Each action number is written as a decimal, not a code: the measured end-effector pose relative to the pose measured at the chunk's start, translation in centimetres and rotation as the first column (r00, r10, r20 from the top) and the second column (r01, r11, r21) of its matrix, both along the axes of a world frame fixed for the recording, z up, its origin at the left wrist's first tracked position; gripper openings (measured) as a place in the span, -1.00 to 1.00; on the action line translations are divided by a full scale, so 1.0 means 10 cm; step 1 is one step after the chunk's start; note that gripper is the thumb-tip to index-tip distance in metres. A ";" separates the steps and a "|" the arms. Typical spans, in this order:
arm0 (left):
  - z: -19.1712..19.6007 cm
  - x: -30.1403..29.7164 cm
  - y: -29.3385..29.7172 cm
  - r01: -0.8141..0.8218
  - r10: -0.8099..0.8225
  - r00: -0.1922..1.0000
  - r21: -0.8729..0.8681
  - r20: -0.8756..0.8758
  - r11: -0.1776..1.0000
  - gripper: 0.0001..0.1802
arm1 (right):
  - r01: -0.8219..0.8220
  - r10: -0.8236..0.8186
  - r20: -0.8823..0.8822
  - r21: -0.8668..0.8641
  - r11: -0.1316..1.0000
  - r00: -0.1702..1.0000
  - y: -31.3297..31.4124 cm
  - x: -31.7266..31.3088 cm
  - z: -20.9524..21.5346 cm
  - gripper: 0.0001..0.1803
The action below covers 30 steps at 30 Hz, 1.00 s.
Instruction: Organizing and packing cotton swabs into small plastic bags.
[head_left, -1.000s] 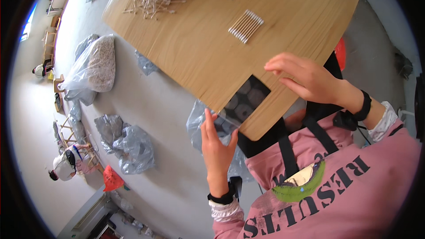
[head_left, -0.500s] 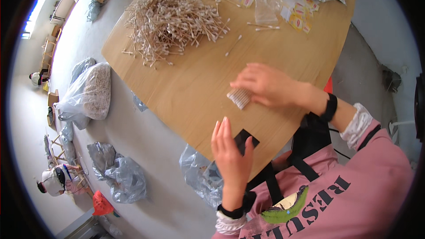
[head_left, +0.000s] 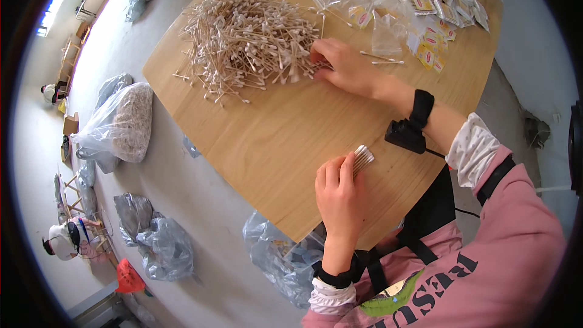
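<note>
Low on the table, my left hand [head_left: 341, 197] is closed on a small bundle of cotton swabs [head_left: 364, 158], whose white tips stick out past the fingers. My right hand [head_left: 349, 70] reaches to the right edge of a large loose pile of cotton swabs [head_left: 249, 36]. Its fingers are curled round a few swabs there, with the fingertips partly hidden among the sticks. Near the right wrist, two or three loose swabs [head_left: 382, 59] lie on the wood.
Clear plastic bags [head_left: 387, 35], yellow-and-white cards [head_left: 430, 48] and several filled packets [head_left: 446, 9] cover the wooden table's [head_left: 261, 140] far right. Large plastic sacks [head_left: 130, 124] stand on the floor at left. Two people work in the distance.
My right hand has moved from the swab bundle up to the pile. My left hand has shifted right and now holds the bundle. The black patch on the table is no longer visible.
</note>
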<state>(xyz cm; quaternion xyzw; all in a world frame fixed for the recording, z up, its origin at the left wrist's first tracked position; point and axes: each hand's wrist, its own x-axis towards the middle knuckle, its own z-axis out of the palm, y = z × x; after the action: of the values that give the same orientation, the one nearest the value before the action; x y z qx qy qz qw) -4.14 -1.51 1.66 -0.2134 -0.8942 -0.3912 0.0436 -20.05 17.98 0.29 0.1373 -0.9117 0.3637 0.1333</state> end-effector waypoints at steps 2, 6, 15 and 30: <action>-0.01 0.02 -0.05 -0.006 0.006 1.000 0.005 0.003 1.000 -0.59 | 0.035 -0.035 0.077 0.003 0.999 0.996 -0.07 0.17 0.03 -0.76; -0.04 0.12 -0.12 -0.014 0.014 1.000 0.029 0.000 0.999 -0.66 | -0.002 0.008 0.127 -0.046 0.999 0.992 -0.09 0.75 0.08 -0.86; -0.01 0.34 -0.20 -0.030 0.030 0.999 -0.004 0.027 1.000 -0.67 | -0.139 0.141 0.144 -0.023 0.990 0.979 -0.01 1.37 0.15 -0.84; 1.64 0.61 0.42 0.359 -0.297 0.921 0.848 -0.253 0.390 -0.66 | -0.253 0.259 -0.012 0.179 0.951 0.966 -0.25 1.01 0.19 -0.47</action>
<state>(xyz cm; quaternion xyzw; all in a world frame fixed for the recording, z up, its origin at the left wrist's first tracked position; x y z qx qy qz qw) 1.97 2.72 18.11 -0.3433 -0.4999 -0.7893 0.0962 -9.96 15.46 2.21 0.2720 -0.9122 0.2933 0.0886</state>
